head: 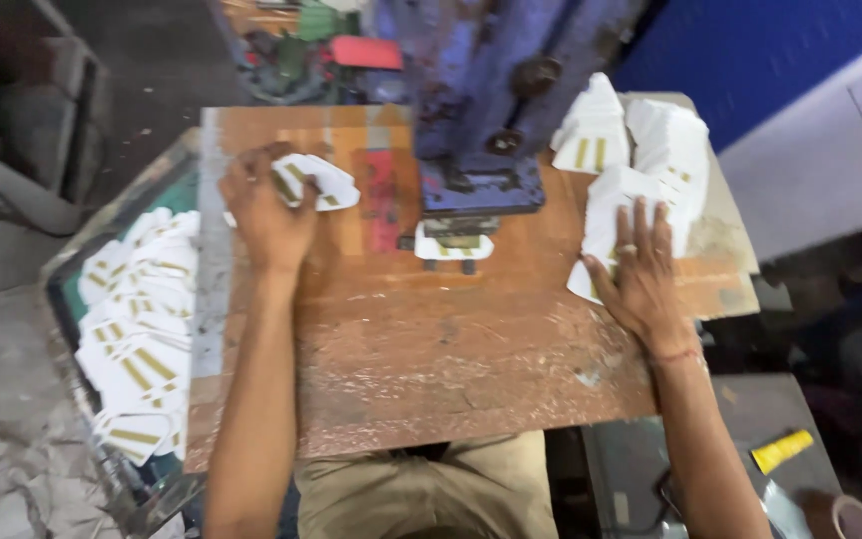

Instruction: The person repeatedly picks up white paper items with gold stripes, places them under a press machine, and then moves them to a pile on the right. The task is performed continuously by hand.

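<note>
The left hand (266, 210) closes on a few white cards (319, 180) at ten o'clock; the right hand (639, 268) lies flat, fingers spread, on a card stack (641, 170) at two o'clock. Between them a blue press (481, 120) stands on the tabletop (431, 349) (motion blurs details). More cards fill a tray (142, 329) at eight o'clock.

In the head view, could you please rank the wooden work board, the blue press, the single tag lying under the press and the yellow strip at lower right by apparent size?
1. wooden work board
2. blue press
3. single tag and yellow strip: they look alike, so unranked.
</note>
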